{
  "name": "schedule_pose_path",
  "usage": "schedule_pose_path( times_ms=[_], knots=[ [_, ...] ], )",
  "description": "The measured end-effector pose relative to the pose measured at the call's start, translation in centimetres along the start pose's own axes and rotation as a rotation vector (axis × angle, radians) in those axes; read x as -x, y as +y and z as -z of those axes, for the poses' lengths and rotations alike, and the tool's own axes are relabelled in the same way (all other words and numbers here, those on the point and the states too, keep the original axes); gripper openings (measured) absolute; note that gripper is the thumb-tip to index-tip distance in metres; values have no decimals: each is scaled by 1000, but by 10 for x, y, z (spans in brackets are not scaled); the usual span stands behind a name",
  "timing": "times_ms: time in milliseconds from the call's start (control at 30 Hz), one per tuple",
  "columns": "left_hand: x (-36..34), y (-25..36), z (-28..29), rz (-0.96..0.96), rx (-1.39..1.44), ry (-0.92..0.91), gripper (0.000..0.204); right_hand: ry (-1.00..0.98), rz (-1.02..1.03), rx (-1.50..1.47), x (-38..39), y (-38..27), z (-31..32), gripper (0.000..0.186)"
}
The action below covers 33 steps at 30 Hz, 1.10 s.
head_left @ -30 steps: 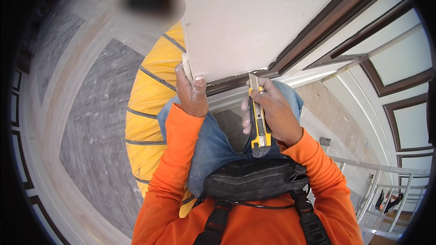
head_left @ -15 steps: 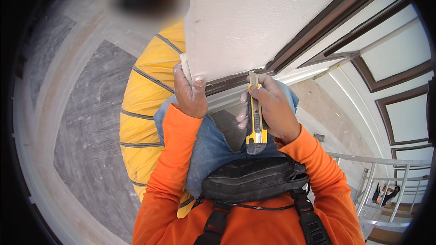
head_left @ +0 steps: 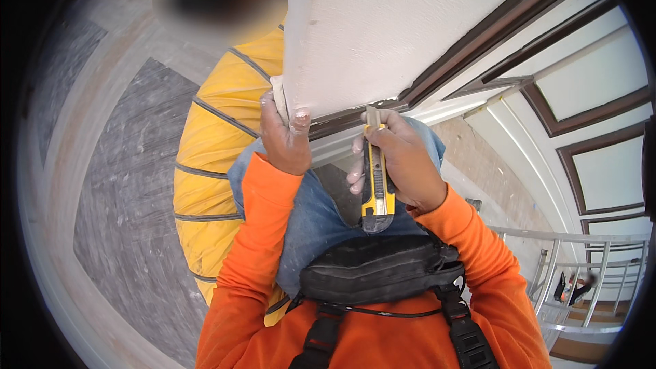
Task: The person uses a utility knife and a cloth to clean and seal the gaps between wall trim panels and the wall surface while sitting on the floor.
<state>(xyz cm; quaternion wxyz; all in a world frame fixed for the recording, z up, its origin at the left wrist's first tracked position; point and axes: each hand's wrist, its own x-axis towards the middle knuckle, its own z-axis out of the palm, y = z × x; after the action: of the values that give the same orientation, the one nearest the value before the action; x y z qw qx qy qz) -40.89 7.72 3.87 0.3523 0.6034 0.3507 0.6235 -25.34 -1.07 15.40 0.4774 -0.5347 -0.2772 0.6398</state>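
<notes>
White textured wall [head_left: 383, 20] with dark brown trim fills the upper view, above grey floor tiles and a big yellow ribbed duct [head_left: 219, 157] running beneath the person's knees. Pressed to the wall's lower edge, the left hand [head_left: 283, 140] pinches a small pale strip [head_left: 277, 96]. Just beside it, the right hand [head_left: 403, 160] is closed around a yellow-and-black utility knife [head_left: 376, 184], tip at the brown trim.

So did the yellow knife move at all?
No. The yellow knife stays tip-up against the dark trim under the white panel.
</notes>
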Motion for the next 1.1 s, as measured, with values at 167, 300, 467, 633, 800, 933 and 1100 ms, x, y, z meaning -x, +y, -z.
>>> schedule_pose_path(
  times_ms=[167, 300, 467, 633, 800, 933, 1100],
  knots=[
    [-1, -3, 0, -15, 19, 41, 76, 86, 64, -18, -2, 3, 5, 23],
    [0, -6, 0, -18, 22, 61, 75, 60, 57, -19, -2, 5, 1, 23],
    [0, -7, 0, -30, 31, 79, 74, 89, 82, 11, -2, 5, 1, 23],
    [1, -8, -1, -23, 28, 84, 72, 66, 68, 17, -3, 6, 0, 24],
    [0, -6, 0, -33, 36, 77, 70, 109, 96, 0, -4, 7, 1, 23],
    [1, -1, 2, -11, -2, 32, 75, 95, 71, 9, -4, 6, -4, 23],
    [-2, -4, -2, -57, 34, 105, 69, 86, 90, 11, -2, 5, -3, 22]
  ],
)
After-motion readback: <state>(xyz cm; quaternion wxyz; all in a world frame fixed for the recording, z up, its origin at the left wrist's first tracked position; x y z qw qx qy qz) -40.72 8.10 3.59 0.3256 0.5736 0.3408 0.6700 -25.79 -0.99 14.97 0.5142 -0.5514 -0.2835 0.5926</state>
